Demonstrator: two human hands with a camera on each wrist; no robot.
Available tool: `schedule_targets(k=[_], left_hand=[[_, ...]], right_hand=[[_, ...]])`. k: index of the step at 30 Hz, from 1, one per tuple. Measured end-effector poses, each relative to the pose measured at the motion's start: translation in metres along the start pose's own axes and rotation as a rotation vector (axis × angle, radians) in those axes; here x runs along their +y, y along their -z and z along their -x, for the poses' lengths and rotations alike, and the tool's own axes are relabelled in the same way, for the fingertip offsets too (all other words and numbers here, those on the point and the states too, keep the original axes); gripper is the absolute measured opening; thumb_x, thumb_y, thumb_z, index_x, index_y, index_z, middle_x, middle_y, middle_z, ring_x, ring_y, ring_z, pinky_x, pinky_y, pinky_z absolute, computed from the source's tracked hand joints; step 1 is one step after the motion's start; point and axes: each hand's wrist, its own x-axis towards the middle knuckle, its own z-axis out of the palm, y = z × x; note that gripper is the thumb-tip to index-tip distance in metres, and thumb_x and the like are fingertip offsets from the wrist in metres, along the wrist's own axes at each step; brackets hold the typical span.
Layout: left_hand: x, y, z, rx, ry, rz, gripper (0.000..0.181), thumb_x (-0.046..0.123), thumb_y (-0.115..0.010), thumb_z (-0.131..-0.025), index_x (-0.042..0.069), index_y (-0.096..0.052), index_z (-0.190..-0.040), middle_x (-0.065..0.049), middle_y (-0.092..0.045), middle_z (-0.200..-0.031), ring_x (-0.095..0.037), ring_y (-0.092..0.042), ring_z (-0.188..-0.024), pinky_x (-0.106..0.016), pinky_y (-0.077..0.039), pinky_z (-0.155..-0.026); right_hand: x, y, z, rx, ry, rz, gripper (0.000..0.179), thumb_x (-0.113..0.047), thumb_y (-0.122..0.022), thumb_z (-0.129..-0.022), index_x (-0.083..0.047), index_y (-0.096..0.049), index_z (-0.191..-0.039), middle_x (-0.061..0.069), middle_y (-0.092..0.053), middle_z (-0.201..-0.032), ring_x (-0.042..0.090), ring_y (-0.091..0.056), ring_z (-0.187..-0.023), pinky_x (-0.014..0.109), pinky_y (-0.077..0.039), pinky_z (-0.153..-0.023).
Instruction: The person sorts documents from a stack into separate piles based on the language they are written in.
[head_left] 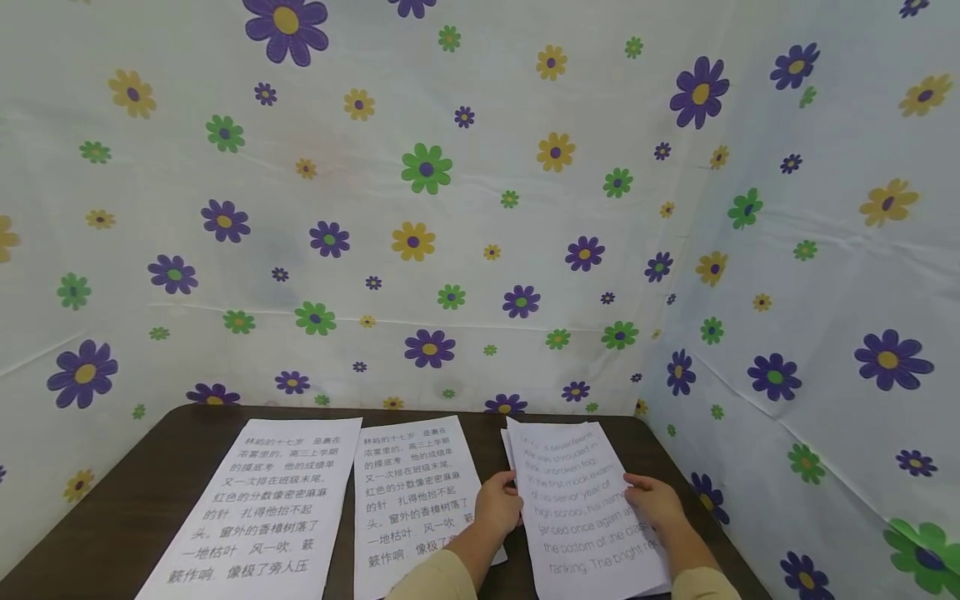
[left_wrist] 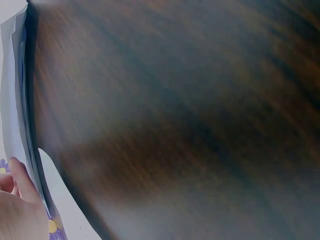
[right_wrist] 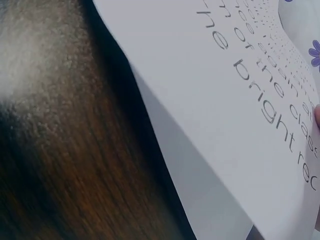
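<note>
A stack of printed paper sheets (head_left: 573,508) with English text is at the right of the dark table in the head view. My left hand (head_left: 498,504) grips its left edge with curled fingers. Seen from the left wrist, the sheets' layered edges (left_wrist: 19,100) stand up beside that hand (left_wrist: 22,205). At the opposite edge, my right hand (head_left: 655,502) holds the stack, fingertips at the margin. The right wrist view shows the top sheet (right_wrist: 200,115) bowed, with another sheet beneath it; only a sliver of hand shows there.
Two paper sheets with Chinese text, a left one (head_left: 258,508) and a middle one (head_left: 408,492), lie on the dark wooden table (head_left: 112,508). The middle sheet passes under my left forearm. A flower-patterned cloth (head_left: 480,233) stands behind the table and along its right side.
</note>
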Motion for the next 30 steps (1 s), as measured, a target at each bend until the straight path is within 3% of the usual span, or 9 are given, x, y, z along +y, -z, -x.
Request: schedule_targets(k=[8,15,22,30], left_hand=[[-0.008,-0.002,-0.001,-0.019,0.033,0.038,0.051,-0.008,-0.058,-0.081,-0.012,-0.052,-0.131,-0.017,-0.064,-0.096,-0.013,-0.061,-0.069,-0.027,-0.057,-0.053],[-0.003,-0.002,0.000,-0.051,0.056,0.074,0.059,0.001,-0.059,-0.080,-0.016,-0.045,-0.135,-0.018,-0.064,-0.100,-0.018,-0.064,-0.077,-0.031,-0.059,-0.059],[0.002,0.001,0.003,-0.038,0.020,-0.065,0.064,0.009,-0.062,-0.077,-0.011,-0.047,-0.136,-0.023,-0.061,-0.108,-0.028,-0.061,-0.091,-0.038,-0.057,-0.076],[0.007,0.005,0.005,-0.081,0.034,-0.092,0.069,0.012,-0.066,-0.079,-0.008,-0.043,-0.141,-0.028,-0.058,-0.123,-0.039,-0.059,-0.109,-0.053,-0.053,-0.092]], right_hand=[[-0.003,-0.005,0.005,0.003,-0.008,0.033,0.043,-0.009,-0.053,-0.095,0.006,-0.051,-0.135,0.036,-0.047,-0.138,0.050,-0.048,-0.122,0.062,-0.039,-0.105],[-0.001,-0.003,0.004,-0.003,-0.007,0.104,0.045,-0.012,-0.048,-0.096,0.007,-0.049,-0.137,0.036,-0.045,-0.139,0.053,-0.044,-0.126,0.063,-0.038,-0.106],[-0.003,-0.002,0.002,-0.032,-0.020,0.081,0.049,-0.018,-0.043,-0.099,0.008,-0.042,-0.140,0.037,-0.040,-0.142,0.054,-0.038,-0.131,0.065,-0.032,-0.110],[-0.016,-0.004,0.010,-0.030,-0.013,0.041,0.055,-0.019,-0.046,-0.099,0.010,-0.034,-0.144,0.037,-0.036,-0.144,0.053,-0.035,-0.133,0.064,-0.031,-0.111]])
